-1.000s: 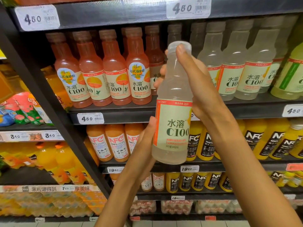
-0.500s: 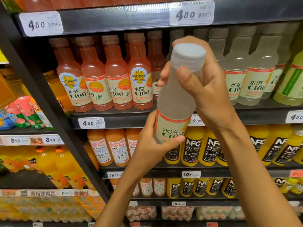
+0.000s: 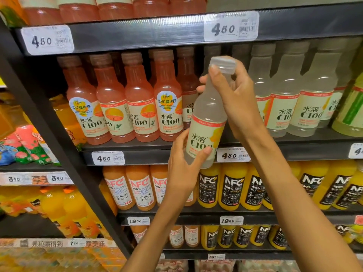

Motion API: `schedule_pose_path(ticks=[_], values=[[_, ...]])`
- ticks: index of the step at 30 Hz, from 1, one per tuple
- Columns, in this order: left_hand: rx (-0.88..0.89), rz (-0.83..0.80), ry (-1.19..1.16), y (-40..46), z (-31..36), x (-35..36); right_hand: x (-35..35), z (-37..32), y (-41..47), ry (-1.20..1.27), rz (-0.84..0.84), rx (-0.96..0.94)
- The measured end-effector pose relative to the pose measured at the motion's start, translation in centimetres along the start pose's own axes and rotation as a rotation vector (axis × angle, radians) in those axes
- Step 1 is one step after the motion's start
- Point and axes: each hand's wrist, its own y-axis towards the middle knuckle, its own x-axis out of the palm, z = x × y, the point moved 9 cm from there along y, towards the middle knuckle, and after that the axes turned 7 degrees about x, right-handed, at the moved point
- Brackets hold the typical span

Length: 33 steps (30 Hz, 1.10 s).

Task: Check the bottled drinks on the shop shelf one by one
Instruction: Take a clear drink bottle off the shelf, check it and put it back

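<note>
Right hand (image 3: 238,99) clenched round neck of pale C100 bottle (image 3: 208,116); left hand (image 3: 183,167) grasping base. Bottle held tilted, clear of middle shelf (image 3: 149,148). Looks full, so weighty; smooth plastic, likely slick, neck and base safest holds. Shelf lip just behind, upper shelf (image 3: 137,34) close overhead, pale row (image 3: 294,95) tight alongside.
</note>
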Motion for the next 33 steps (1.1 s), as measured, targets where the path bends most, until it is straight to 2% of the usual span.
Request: schedule_pose_path(ticks=[6,10,14,16,20,25,30,33], values=[[0.035,0.048,-0.008,2.3,-0.1,0.1,0.9,-0.8,2.3,-0.053,-0.018,-0.129],[0.012,0.069,-0.018,3.4,-0.9,0.6,0.2,1.3,4.1,-0.116,0.06,-0.019],[-0.006,0.044,0.092,4.6,-1.1,1.4,-0.6,2.7,5.9,-0.312,0.136,0.051],[-0.001,0.039,0.192,5.1,-1.0,1.8,-0.6,3.0,6.1,-0.318,0.142,0.059],[0.028,0.081,0.299,5.5,-0.7,1.9,-1.8,4.5,4.7,-0.377,0.201,0.057],[0.05,0.056,0.361,6.6,-0.7,2.6,-2.8,5.3,3.1,-0.423,0.19,0.033],[0.043,0.016,0.297,7.5,-0.6,3.6,-3.7,4.1,2.9,-0.598,0.307,-0.028],[0.049,0.005,0.299,7.8,-0.7,3.8,-3.4,3.9,2.4,-0.653,0.304,-0.075]])
